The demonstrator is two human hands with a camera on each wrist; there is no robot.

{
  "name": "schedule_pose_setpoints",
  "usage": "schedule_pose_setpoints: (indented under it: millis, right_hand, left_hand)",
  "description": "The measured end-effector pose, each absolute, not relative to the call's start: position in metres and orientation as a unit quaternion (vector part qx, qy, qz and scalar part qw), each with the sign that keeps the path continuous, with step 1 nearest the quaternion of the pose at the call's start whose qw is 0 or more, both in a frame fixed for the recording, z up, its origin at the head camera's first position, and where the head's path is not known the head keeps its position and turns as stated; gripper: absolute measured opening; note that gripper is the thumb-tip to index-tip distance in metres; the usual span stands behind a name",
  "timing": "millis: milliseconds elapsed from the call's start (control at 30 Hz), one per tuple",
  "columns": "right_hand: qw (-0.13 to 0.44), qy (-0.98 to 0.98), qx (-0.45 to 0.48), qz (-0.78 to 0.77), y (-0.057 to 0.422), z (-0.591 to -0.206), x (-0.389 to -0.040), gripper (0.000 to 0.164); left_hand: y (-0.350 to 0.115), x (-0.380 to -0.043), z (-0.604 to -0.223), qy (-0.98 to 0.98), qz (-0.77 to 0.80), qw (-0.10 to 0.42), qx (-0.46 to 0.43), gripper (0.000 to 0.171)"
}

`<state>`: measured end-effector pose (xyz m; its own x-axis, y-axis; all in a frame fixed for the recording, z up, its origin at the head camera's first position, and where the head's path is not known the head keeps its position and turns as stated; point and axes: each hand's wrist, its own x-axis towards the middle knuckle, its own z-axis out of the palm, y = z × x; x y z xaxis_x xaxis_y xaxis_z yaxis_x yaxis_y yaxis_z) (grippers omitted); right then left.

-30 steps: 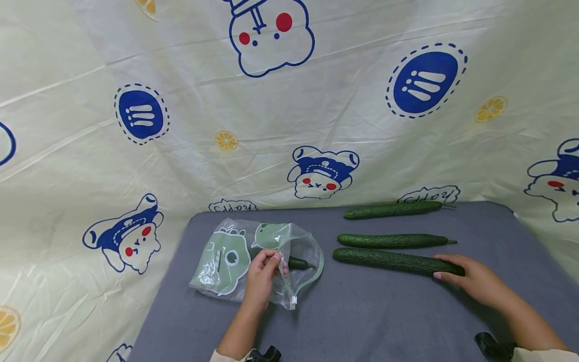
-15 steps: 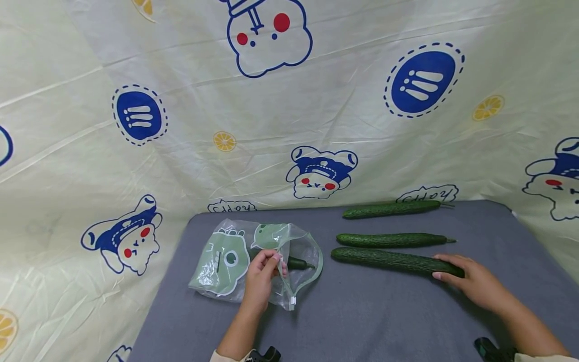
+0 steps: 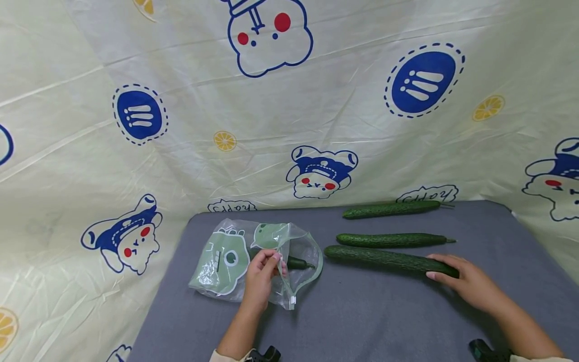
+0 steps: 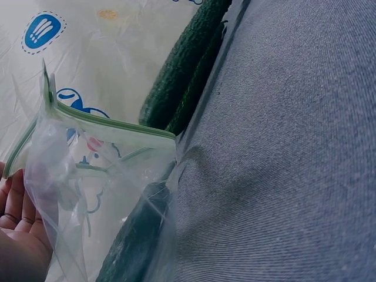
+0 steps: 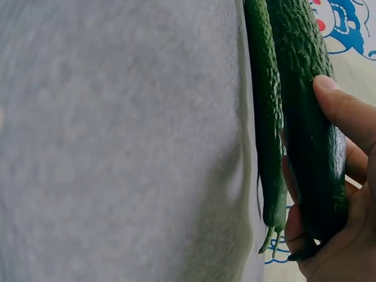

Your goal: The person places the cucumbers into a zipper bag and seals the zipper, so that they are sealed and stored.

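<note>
My left hand [image 3: 260, 281] pinches the rim of a clear zip bag [image 3: 205, 271] with green cartoon prints, at the left of the table. The bag's mouth faces right and stands open, with a green zip strip [image 4: 114, 123] along it. Inside lies a cucumber [image 3: 297, 263], its stem end near the mouth. My right hand [image 3: 472, 284] grips the right end of another cucumber [image 3: 380, 257], thumb on the near side. That cucumber's far tip is close to the bag's mouth, apart from it. In the right wrist view, the fingers wrap around the cucumber [image 5: 311, 147].
Behind the held cucumber lies a second cucumber [image 3: 391, 240]. Farther back, a third cucumber [image 3: 391, 209] lies by the table's rear edge. The grey cloth-covered table [image 3: 362, 322] meets a pale printed curtain [image 3: 190, 90].
My right hand has shifted slightly left, bringing the cucumber's tip closer to the bag. My left hand and the bag look the same.
</note>
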<state>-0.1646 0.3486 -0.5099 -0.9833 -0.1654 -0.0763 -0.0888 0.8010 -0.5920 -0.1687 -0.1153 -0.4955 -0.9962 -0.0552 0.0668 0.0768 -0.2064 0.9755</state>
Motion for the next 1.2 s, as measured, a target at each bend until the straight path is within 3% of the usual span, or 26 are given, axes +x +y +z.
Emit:
schedule_pose_setpoints:
  millis: [800,1200]
  right_hand:
    - [0.013,0.944,-0.105,-0.311,0.31,-0.505,-0.156,0.054]
    - [0.007,0.946,-0.111,-0.304,0.285,-0.5,-0.154,0.057]
  left_hand:
    - [-0.115,-0.167,-0.494,-0.631,-0.774,0.046,-0.018,0.025]
    - [-0.115,-0.168,-0.496,-0.636,-0.77,0.048,-0.017,0.024]
